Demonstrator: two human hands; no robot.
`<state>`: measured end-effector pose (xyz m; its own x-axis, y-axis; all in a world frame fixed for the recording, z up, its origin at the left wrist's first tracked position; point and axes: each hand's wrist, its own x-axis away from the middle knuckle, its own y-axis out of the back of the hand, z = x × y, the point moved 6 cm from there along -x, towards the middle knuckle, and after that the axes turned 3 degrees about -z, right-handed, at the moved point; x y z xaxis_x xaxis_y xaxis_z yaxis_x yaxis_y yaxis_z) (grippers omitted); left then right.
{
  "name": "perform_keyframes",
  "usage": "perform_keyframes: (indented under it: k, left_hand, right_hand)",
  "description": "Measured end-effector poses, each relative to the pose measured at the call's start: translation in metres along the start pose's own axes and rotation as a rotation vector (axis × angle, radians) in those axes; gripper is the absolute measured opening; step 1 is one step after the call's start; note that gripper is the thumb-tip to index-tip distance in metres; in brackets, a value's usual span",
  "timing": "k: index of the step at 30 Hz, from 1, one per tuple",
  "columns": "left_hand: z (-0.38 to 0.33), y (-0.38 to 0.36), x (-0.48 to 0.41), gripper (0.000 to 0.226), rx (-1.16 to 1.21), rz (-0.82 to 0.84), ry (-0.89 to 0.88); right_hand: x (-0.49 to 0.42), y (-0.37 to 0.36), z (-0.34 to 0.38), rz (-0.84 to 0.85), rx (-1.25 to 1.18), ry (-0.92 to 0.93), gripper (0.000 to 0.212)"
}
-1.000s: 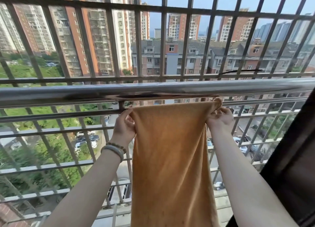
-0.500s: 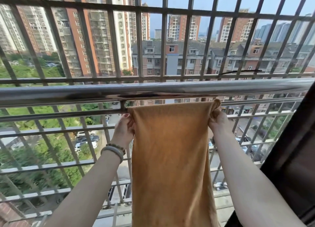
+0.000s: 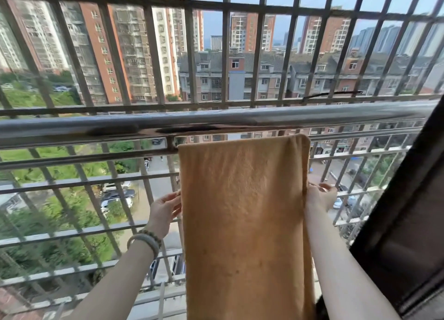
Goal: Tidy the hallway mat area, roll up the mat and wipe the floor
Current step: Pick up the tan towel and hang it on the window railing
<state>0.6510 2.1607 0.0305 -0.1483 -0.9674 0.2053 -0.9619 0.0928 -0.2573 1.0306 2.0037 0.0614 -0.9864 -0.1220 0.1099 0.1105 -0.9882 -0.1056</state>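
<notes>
An orange-tan cloth (image 3: 245, 211) hangs folded over a thin bar (image 3: 72, 160) of the balcony grille, just under the thick steel handrail (image 3: 96, 130). It drapes straight down past the bottom of the view. My left hand (image 3: 165, 210), with bracelets on the wrist, pinches the cloth's left edge about a third of the way down. My right hand (image 3: 320, 197) grips the right edge at about the same height, its fingers partly hidden behind the cloth. No mat and no floor are in view.
Metal grille bars (image 3: 192, 55) close off the balcony above and below the handrail. A dark window frame (image 3: 408, 211) slants along the right side, close to my right arm. Beyond the bars are apartment blocks, trees and parked cars far below.
Both hands have slid down from the cloth's top corners at the bar to lower on its side edges. The cloth now hangs flatter and straighter.
</notes>
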Motion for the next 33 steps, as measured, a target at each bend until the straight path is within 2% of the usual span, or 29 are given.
perform_keyframes:
  k: [3,11,24,33]
  left_hand:
    - [0.013,0.002,0.003,0.014,-0.016,0.017,0.034]
    - [0.045,0.014,0.015,0.009,-0.057,0.048,0.062]
    - [0.077,0.033,0.025,0.014,-0.186,-0.027,0.030]
    - [0.102,0.054,0.024,0.012,-0.373,-0.045,0.020]
  right_hand:
    - [0.011,0.020,-0.001,-0.043,0.099,0.075,0.024]
    - [0.023,0.043,-0.027,-0.110,0.146,0.151,0.022]
    - [0.029,0.050,-0.059,0.021,0.421,0.198,0.015]
    - [0.031,0.055,-0.085,0.168,0.623,0.132,0.012]
